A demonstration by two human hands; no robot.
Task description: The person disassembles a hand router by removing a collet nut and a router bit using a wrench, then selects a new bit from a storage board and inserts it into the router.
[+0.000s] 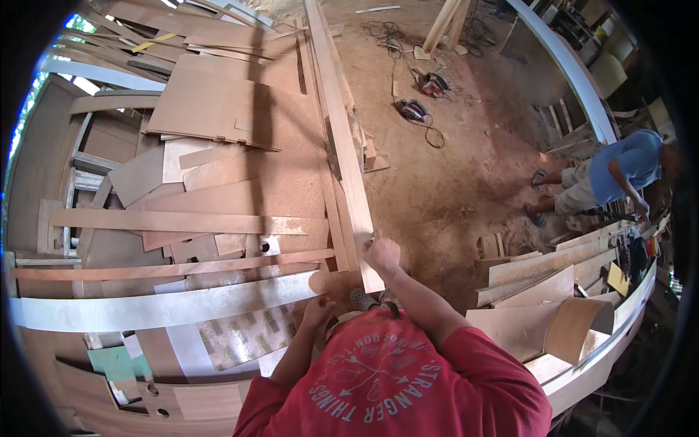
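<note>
A long pale wooden plank (342, 138) runs away from me, its near end just in front of my body. My right hand (382, 253) is closed over the top of the plank near that end, fingers pinched together. Whatever sits between those fingers is too small to make out. Beside my waist, left of the plank's end, my left hand (318, 313) is curled closed; its fingers are partly hidden, and I cannot tell what is in them. A narrower wooden strip (336, 226) lies along the plank's left side.
Plywood sheets (204, 102), offcuts and a white curved strip (167, 309) crowd the left. Two corded power tools (413, 111) lie on the dirt floor ahead. Another person (626, 171) in a blue shirt bends at the right, behind stacked boards (553, 262).
</note>
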